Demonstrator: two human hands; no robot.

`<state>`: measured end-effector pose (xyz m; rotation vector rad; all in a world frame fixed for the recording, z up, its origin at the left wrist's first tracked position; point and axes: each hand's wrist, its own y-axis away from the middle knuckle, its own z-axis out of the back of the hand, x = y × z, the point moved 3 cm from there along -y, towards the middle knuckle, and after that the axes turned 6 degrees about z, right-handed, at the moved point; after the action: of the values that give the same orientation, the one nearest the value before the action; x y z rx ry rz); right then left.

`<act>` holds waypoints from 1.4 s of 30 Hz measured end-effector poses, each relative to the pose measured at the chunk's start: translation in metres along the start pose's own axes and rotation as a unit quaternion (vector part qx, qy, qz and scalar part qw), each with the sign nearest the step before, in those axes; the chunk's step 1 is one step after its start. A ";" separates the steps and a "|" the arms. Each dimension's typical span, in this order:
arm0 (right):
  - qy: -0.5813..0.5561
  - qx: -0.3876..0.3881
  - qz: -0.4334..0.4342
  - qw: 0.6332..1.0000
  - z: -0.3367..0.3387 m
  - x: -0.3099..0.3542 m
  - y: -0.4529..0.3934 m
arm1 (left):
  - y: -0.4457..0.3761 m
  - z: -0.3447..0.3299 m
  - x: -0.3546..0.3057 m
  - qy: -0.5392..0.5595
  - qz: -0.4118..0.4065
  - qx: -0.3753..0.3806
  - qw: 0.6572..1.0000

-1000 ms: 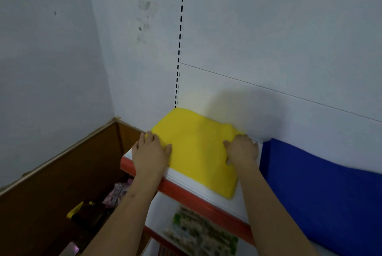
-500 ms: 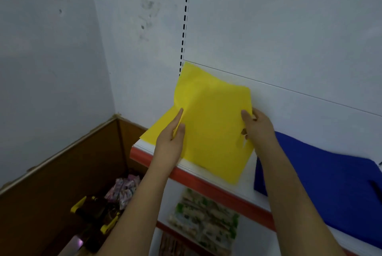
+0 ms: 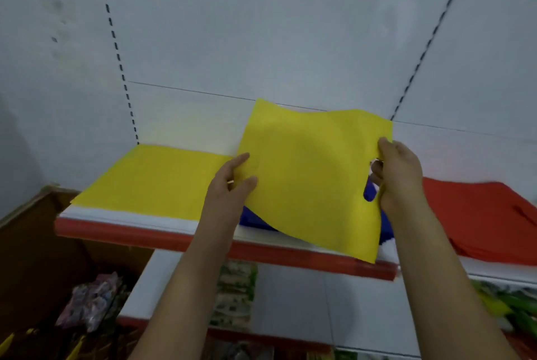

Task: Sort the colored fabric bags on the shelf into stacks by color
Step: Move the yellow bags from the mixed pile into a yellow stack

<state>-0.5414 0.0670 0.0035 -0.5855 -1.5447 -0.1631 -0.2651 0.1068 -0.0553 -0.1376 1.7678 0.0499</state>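
While we hold it up over the shelf [image 3: 151,221], the yellow bag [image 3: 313,182] hangs tilted between our two hands, its lower corner drooping past the shelf's red front edge toward 5 o'clock. Our left hand [image 3: 232,185] pinches the bag's left edge, thumb on the near face and fingers tucked behind it. Our right hand [image 3: 399,176] grips the right edge beside the cut-out handle hole, its fingers curled round the fabric — one fingertip shows through the hole. At 9 o'clock from the lifted bag, a yellow stack [image 3: 151,176] lies flat on the shelf, reaching back toward the white wall panel [image 3: 290,25]. Directly under the lifted bag, a blue stack [image 3: 255,220] peeks out, mostly hidden by it. At 3 o'clock, beyond our right hand, a red stack [image 3: 479,214] rests on the same shelf — somewhat blurred. Below, at 6 o'clock, packaged goods [image 3: 236,292] sit on a lower shelf, too blurred to identify.
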 end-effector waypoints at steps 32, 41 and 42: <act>0.211 -0.412 0.077 0.883 0.836 -0.013 -0.212 | 0.097 -0.850 0.172 -0.179 -0.024 0.352 0.919; 0.279 -0.451 0.094 0.843 0.981 -0.002 -0.285 | 0.109 -1.024 0.199 -0.212 -0.032 0.399 0.892; 0.282 -0.455 0.095 0.840 1.000 -0.004 -0.294 | 0.112 -1.040 0.202 -0.217 -0.036 0.400 0.890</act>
<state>-1.5642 0.2661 -0.0053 -1.2959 -0.7477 -0.8687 -1.3299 0.0906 -0.0493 0.3848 1.2144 -0.6525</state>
